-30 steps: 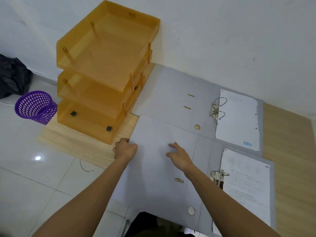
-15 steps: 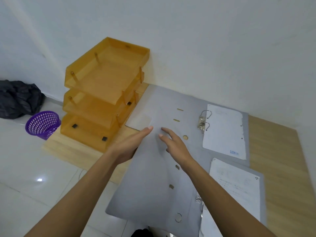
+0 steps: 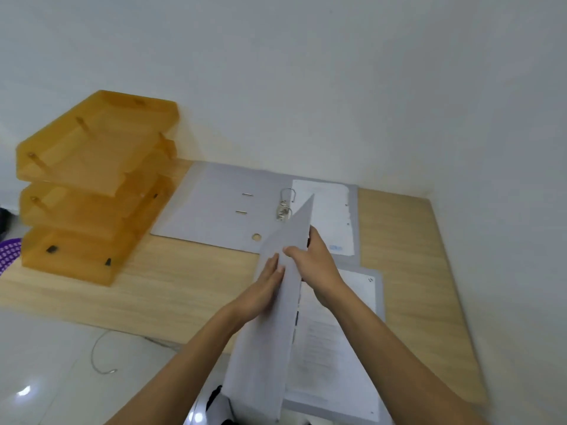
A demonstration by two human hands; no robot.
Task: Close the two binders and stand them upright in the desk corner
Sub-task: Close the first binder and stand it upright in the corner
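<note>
Two grey lever-arch binders lie on a light wooden desk (image 3: 190, 289). The far binder (image 3: 214, 207) is open flat against the wall, its metal rings (image 3: 285, 204) and white sheets showing. The near binder's left cover (image 3: 276, 317) is swung up almost vertical over its white pages (image 3: 334, 342). My left hand (image 3: 264, 289) presses flat on the cover's outer face. My right hand (image 3: 313, 262) grips the cover's top edge from the inner side, fingers curled over it.
An orange three-tier letter tray (image 3: 95, 185) stands at the desk's left end. White walls meet in a corner (image 3: 429, 191) at the desk's far right. A purple basket (image 3: 9, 253) and a loose wire (image 3: 101, 354) are on the white tiled floor.
The near binder's left cover has risen from flat to nearly vertical and swung rightward over its pages. Both hands moved right with it. The camera view tilted up.
</note>
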